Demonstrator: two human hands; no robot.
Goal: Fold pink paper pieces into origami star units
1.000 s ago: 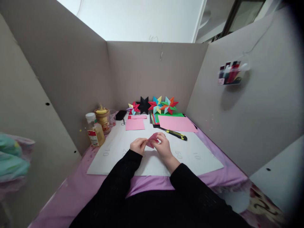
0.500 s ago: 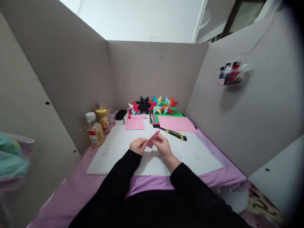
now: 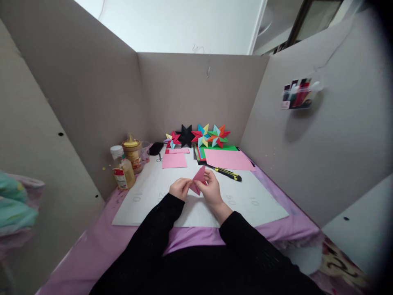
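A small folded piece of pink paper (image 3: pixel 199 177) is held between both hands above the white board (image 3: pixel 147 207). My left hand (image 3: pixel 180 189) pinches its left edge, thumb against fingers. On the other side, my right hand (image 3: pixel 211 189) grips the paper with the thumb in front and fingers behind. Just beyond the right hand lies a black and yellow utility knife (image 3: pixel 229 173). A pink paper square (image 3: pixel 174 161) rests on the board farther back on the left. Parts of the folded paper are hidden by the fingers.
Several folded paper stars (image 3: pixel 202 136) stand along the back wall. Pink sheets (image 3: pixel 230 159) lie over coloured paper at the back right. Small scissors (image 3: pixel 159 157) and a black phone-like object (image 3: pixel 156 148) sit at the back left, near a white-capped bottle (image 3: pixel 123 170) and a yellow-lidded jar (image 3: pixel 134 155).
The pink paper has turned a little, and more of its face now shows. My right fingers have shifted upward along its edge; the left hand has moved slightly right.
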